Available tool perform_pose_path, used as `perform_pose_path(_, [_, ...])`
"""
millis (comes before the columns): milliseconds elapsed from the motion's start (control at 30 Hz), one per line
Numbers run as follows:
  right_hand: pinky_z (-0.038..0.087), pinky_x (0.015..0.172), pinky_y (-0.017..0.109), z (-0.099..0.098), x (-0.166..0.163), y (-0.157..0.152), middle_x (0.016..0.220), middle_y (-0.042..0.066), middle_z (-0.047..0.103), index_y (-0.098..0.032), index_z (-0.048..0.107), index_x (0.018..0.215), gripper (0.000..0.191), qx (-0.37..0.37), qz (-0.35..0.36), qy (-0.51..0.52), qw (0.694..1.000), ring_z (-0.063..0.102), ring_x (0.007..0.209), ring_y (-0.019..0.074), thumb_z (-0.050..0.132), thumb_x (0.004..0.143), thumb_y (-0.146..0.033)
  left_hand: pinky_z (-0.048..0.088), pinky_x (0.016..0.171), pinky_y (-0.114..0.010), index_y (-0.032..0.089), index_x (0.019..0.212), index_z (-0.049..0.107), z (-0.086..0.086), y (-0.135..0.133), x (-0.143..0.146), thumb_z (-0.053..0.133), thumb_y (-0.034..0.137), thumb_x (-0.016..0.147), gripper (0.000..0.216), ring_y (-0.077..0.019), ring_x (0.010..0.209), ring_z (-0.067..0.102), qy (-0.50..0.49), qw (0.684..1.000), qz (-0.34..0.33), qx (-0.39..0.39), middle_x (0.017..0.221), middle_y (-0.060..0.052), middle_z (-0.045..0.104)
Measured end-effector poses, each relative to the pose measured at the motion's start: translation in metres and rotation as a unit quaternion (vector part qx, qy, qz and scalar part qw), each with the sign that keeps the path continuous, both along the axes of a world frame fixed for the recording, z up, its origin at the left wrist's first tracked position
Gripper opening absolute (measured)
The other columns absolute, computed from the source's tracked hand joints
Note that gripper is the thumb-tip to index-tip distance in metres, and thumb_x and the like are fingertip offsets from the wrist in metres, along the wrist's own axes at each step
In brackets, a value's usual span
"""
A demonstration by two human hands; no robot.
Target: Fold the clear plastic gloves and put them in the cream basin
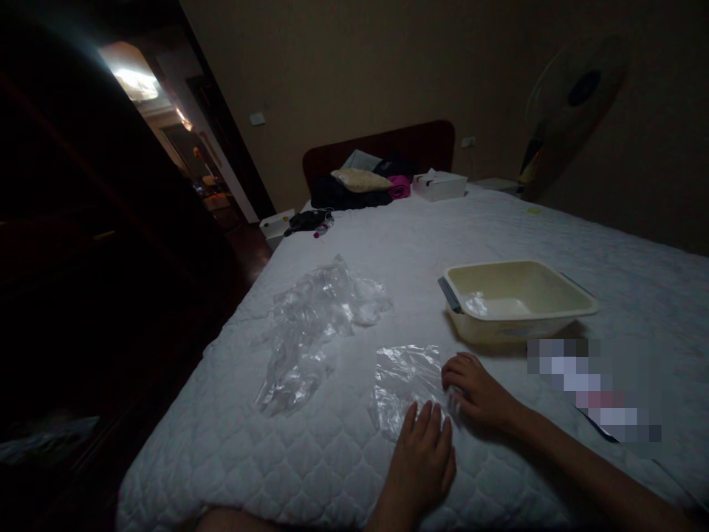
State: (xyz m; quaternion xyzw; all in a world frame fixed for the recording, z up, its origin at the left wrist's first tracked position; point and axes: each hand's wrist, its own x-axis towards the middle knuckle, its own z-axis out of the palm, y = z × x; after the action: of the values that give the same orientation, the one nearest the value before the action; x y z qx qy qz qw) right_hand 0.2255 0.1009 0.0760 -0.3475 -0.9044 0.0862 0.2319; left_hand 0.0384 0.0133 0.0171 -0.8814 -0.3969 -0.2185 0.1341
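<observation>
No text, label, number or sign (nor any brand) can be read here.

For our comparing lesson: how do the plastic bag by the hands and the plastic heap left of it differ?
The plastic bag lies mostly flat; the plastic heap is crumpled. The bag takes up less space than the heap. Both are clear and shiny.

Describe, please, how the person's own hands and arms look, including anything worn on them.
The bare left hand and bare right hand wear no gloves. No sleeve, watch or bracelet shows on the right forearm or left wrist. Small details are too dim to tell.
</observation>
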Motion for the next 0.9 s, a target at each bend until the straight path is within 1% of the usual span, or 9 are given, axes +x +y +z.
perform_pose_path(100, [0.029, 0.095, 0.046, 0.002, -0.011, -0.001, 0.085, 0.005, 0.064, -0.020, 0.061, 0.086, 0.019, 0.019, -0.026, -0.010, 0.999, 0.056, 0.087, 0.0196, 0.044, 0.080, -0.019, 0.026, 0.106, -0.044, 0.015, 0.122, 0.049, 0.000, 0.000, 0.000, 0.041, 0.033, 0.088, 0.040, -0.0249, 0.129, 0.032, -0.004, 1.000, 0.001, -0.001, 0.131, -0.008, 0.048])
perform_pose_path(233, [0.027, 0.096, 0.048, -0.001, -0.022, -0.001, 0.091, 0.006, 0.066, -0.020, 0.057, 0.105, 0.022, 0.042, -0.048, -0.020, 0.998, 0.058, 0.090, 0.0201, 0.047, 0.085, -0.023, 0.025, 0.107, -0.044, 0.015, 0.121, 0.050, -0.002, 0.000, 0.000, 0.041, 0.033, 0.088, 0.039, -0.0245, 0.127, 0.036, -0.011, 1.000, 0.003, 0.003, 0.129, -0.007, 0.050])
perform_pose_path(433, [0.028, 0.095, 0.050, -0.014, -0.021, 0.001, 0.093, 0.007, 0.067, -0.020, 0.057, 0.103, 0.022, 0.051, -0.084, -0.027, 0.995, 0.059, 0.090, 0.0222, 0.054, 0.084, -0.030, 0.028, 0.105, -0.043, 0.014, 0.122, 0.050, -0.001, 0.000, -0.001, 0.041, 0.032, 0.087, 0.040, -0.0254, 0.127, 0.035, -0.011, 1.000, 0.004, 0.022, 0.130, -0.010, 0.049])
perform_pose_path(567, [0.029, 0.095, 0.050, -0.018, -0.017, 0.000, 0.094, 0.008, 0.066, -0.019, 0.057, 0.102, 0.024, 0.043, -0.099, -0.028, 0.994, 0.059, 0.090, 0.0228, 0.058, 0.082, -0.032, 0.031, 0.104, -0.041, 0.012, 0.118, 0.052, 0.000, -0.001, -0.001, 0.042, 0.030, 0.085, 0.038, -0.0258, 0.126, 0.037, -0.012, 0.999, -0.007, 0.043, 0.130, -0.011, 0.049])
perform_pose_path(633, [0.028, 0.095, 0.051, -0.019, -0.018, -0.001, 0.093, 0.007, 0.066, -0.019, 0.057, 0.102, 0.025, 0.042, -0.109, -0.028, 0.993, 0.059, 0.089, 0.0229, 0.059, 0.081, -0.033, 0.032, 0.104, -0.040, 0.012, 0.112, 0.056, -0.002, -0.002, -0.001, 0.044, 0.026, 0.083, 0.035, -0.0253, 0.123, 0.041, -0.026, 0.997, -0.016, 0.068, 0.126, -0.011, 0.053])
perform_pose_path(700, [0.028, 0.095, 0.051, -0.019, -0.020, -0.002, 0.092, 0.007, 0.066, -0.020, 0.057, 0.103, 0.027, 0.042, -0.120, -0.024, 0.992, 0.059, 0.089, 0.0231, 0.060, 0.080, -0.035, 0.032, 0.104, -0.039, 0.013, 0.106, 0.059, -0.005, -0.003, -0.001, 0.046, 0.022, 0.080, 0.031, -0.0245, 0.118, 0.046, -0.062, 0.992, -0.018, 0.113, 0.118, -0.010, 0.059])
perform_pose_path(767, [0.028, 0.095, 0.051, -0.020, -0.023, -0.001, 0.090, 0.006, 0.066, -0.020, 0.057, 0.102, 0.030, 0.042, -0.128, -0.019, 0.991, 0.059, 0.088, 0.0233, 0.061, 0.079, -0.038, 0.032, 0.103, -0.040, 0.013, 0.103, 0.061, -0.009, -0.004, -0.001, 0.049, 0.020, 0.078, 0.029, -0.0248, 0.116, 0.048, -0.100, 0.984, -0.008, 0.151, 0.111, -0.009, 0.062])
perform_pose_path(800, [0.029, 0.095, 0.051, -0.020, -0.025, -0.001, 0.090, 0.006, 0.066, -0.019, 0.057, 0.102, 0.031, 0.043, -0.130, -0.016, 0.990, 0.059, 0.088, 0.0234, 0.061, 0.079, -0.039, 0.033, 0.103, -0.041, 0.013, 0.104, 0.061, -0.010, -0.005, -0.001, 0.050, 0.020, 0.077, 0.029, -0.0256, 0.116, 0.048, -0.112, 0.982, 0.004, 0.154, 0.110, -0.009, 0.063])
perform_pose_path(900, [0.032, 0.094, 0.051, -0.022, -0.027, 0.000, 0.097, 0.009, 0.064, -0.019, 0.056, 0.104, 0.030, 0.065, -0.137, 0.013, 0.988, 0.058, 0.093, 0.0245, 0.058, 0.081, -0.038, 0.037, 0.099, -0.045, 0.012, 0.106, 0.060, -0.011, -0.004, 0.001, 0.050, 0.023, 0.078, 0.032, -0.0287, 0.117, 0.046, -0.130, 0.984, 0.055, 0.107, 0.114, -0.011, 0.060])
